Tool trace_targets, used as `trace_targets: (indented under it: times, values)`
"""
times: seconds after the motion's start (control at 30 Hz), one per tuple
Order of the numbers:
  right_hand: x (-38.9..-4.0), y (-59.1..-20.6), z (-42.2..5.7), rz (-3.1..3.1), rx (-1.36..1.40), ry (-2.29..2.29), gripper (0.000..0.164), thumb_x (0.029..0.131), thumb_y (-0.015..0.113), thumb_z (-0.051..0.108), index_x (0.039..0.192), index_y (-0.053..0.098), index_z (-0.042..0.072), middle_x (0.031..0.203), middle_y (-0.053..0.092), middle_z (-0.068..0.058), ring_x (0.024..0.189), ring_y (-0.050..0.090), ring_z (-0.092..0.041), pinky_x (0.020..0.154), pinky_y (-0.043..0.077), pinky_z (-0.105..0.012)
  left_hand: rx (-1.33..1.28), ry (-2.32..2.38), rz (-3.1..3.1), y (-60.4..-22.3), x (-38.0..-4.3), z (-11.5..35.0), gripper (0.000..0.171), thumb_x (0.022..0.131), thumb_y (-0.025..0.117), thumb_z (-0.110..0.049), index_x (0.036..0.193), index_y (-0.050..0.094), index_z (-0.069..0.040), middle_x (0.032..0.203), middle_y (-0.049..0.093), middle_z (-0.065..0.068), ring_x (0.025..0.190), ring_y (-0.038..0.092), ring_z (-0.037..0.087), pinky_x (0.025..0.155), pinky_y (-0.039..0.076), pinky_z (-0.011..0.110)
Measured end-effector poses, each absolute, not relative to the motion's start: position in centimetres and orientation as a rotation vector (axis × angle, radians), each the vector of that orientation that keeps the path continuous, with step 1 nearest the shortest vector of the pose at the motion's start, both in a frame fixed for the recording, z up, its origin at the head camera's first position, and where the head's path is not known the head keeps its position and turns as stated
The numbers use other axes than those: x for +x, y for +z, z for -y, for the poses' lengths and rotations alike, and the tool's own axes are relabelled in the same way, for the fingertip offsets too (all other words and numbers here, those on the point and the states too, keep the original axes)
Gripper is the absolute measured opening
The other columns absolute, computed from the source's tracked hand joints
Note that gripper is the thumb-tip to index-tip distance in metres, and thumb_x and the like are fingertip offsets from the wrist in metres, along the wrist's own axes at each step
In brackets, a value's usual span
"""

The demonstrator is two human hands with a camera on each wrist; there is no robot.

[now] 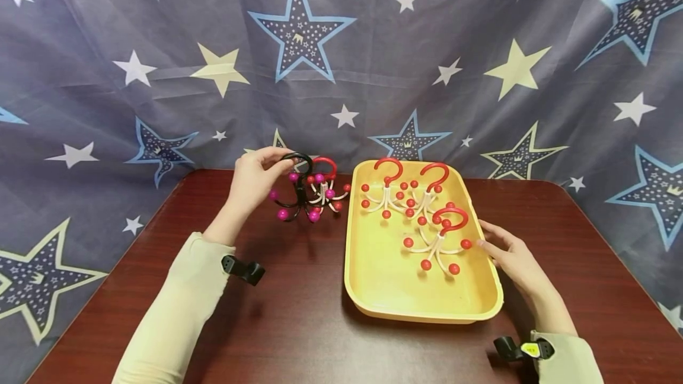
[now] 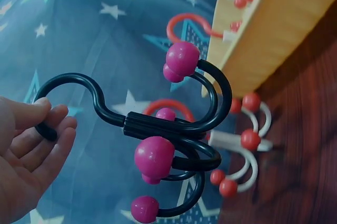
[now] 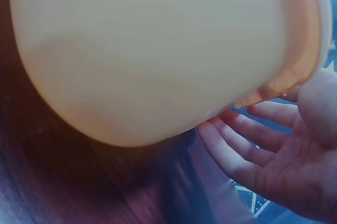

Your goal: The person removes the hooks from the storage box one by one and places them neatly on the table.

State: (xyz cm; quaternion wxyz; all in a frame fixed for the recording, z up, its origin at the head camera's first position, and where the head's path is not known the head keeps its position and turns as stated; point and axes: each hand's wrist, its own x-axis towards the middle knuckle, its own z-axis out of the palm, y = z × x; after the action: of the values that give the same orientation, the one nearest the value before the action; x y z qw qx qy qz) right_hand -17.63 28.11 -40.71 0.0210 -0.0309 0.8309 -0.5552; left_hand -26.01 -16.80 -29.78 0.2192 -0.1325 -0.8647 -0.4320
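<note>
We see a shiny red-brown table [image 1: 299, 348] across the bottom of the frame. Behind it, a gray-blue cloth [image 1: 373, 64] with blue, white and yellow stars fills the top.

Our left hand [image 1: 253, 178], left of the middle, pinches the curved top of a black hook [image 2: 145, 125] between thumb and fingers. The black hook has pink balls on its bent arms. Just behind it, a bit to the right, is a red-and-white hook [image 1: 324, 191] with red balls.

Right of the middle sits a yellow tray [image 1: 373, 295]. Three more hooks like the red-and-white one are inside, two near the top and one lower [image 1: 439, 245] by the right side. Our right hand [image 1: 517, 259] grips the tray's right edge, thumb at the rim and fingers, nearly straight, against the outside.
</note>
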Motion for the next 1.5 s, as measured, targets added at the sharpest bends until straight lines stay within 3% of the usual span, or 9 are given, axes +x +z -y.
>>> trace_targets:
  times: [0.2, 0.4, 0.6, 0.9, 1.07, 1.27, 1.37, 1.5]
  values:
    - [-17.6, -40.8, -28.2, -2.584, -0.096, -1.714, 0.056, 0.093, 0.052, 0.024, 0.139, 0.031, -0.001, 0.111, 0.048, -0.019, 0.08, 0.06, -0.006, 0.065, 0.052, -0.028, -0.265, -1.124, 2.379, -30.1, -27.0, 18.5, 0.021, 0.08, 0.07, -0.019, 0.099, 0.07, -0.011, 0.088, 0.071, 0.007, 0.066, 0.057, -0.011, 0.065, 0.043, 0.013]
    - [-17.6, -40.8, -28.3, -2.577, -0.09, -1.729, 0.057, 0.093, 0.052, 0.024, 0.139, 0.031, -0.001, 0.108, 0.048, -0.016, 0.079, 0.06, -0.006, 0.064, 0.052, -0.028, -0.214, -1.13, 2.36, -31.3, -28.3, 19.5, 0.02, 0.08, 0.069, -0.017, 0.099, 0.071, -0.011, 0.086, 0.071, 0.009, 0.062, 0.054, -0.011, 0.061, 0.041, 0.013]
    - [-17.6, -41.0, -28.3, -2.57, -0.092, -1.744, 0.057, 0.092, 0.053, 0.024, 0.138, 0.032, -0.001, 0.106, 0.05, -0.012, 0.08, 0.061, -0.007, 0.064, 0.052, -0.028, -0.155, -1.087, 2.394, -32.5, -29.6, 20.1, 0.021, 0.08, 0.069, -0.019, 0.099, 0.071, -0.012, 0.088, 0.071, 0.008, 0.065, 0.053, -0.004, 0.062, 0.04, 0.017]
    - [-17.8, -41.2, -28.2, -2.567, -0.114, -1.765, 0.056, 0.092, 0.054, 0.021, 0.137, 0.033, -0.003, 0.099, 0.052, 0.001, 0.08, 0.061, -0.006, 0.065, 0.052, -0.028, -0.101, -1.103, 2.422, -33.9, -31.1, 20.2, 0.021, 0.083, 0.066, -0.017, 0.102, 0.069, -0.009, 0.09, 0.07, 0.01, 0.077, 0.064, 0.021, 0.072, 0.043, 0.025]
    - [-17.8, -41.2, -28.3, -2.569, -0.091, -1.762, 0.056, 0.092, 0.054, 0.022, 0.138, 0.033, -0.001, 0.102, 0.051, -0.005, 0.08, 0.06, -0.005, 0.065, 0.052, -0.027, -0.054, -1.14, 2.429, -34.6, -31.7, 19.9, 0.022, 0.083, 0.066, -0.015, 0.103, 0.069, -0.008, 0.093, 0.07, 0.012, 0.079, 0.062, 0.018, 0.079, 0.044, 0.033]
    - [-17.7, -41.1, -28.2, -2.576, -0.066, -1.73, 0.055, 0.093, 0.052, 0.023, 0.139, 0.032, 0.001, 0.113, 0.046, -0.022, 0.08, 0.06, -0.007, 0.065, 0.052, -0.028, 0.016, -1.199, 2.427, -35.9, -32.3, 19.8, 0.021, 0.083, 0.066, -0.014, 0.103, 0.069, -0.008, 0.094, 0.07, 0.011, 0.076, 0.064, 0.016, 0.078, 0.046, 0.027]
    - [-17.8, -41.1, -28.2, -2.582, -0.068, -1.728, 0.055, 0.093, 0.052, 0.023, 0.139, 0.032, 0.001, 0.113, 0.046, -0.022, 0.08, 0.06, -0.007, 0.065, 0.052, -0.027, 0.031, -1.221, 2.405, -36.4, -32.5, 19.8, 0.021, 0.083, 0.066, -0.013, 0.103, 0.069, -0.008, 0.096, 0.07, 0.01, 0.076, 0.066, 0.019, 0.074, 0.046, 0.021]
    - [-17.9, -41.1, -28.2, -2.58, -0.075, -1.736, 0.054, 0.093, 0.052, 0.022, 0.139, 0.032, 0.0, 0.112, 0.046, -0.021, 0.079, 0.06, -0.007, 0.065, 0.052, -0.028, 0.046, -1.235, 2.381, -36.8, -32.6, 19.7, 0.02, 0.083, 0.066, -0.014, 0.102, 0.07, -0.01, 0.097, 0.07, 0.007, 0.074, 0.066, 0.014, 0.066, 0.043, 0.012]
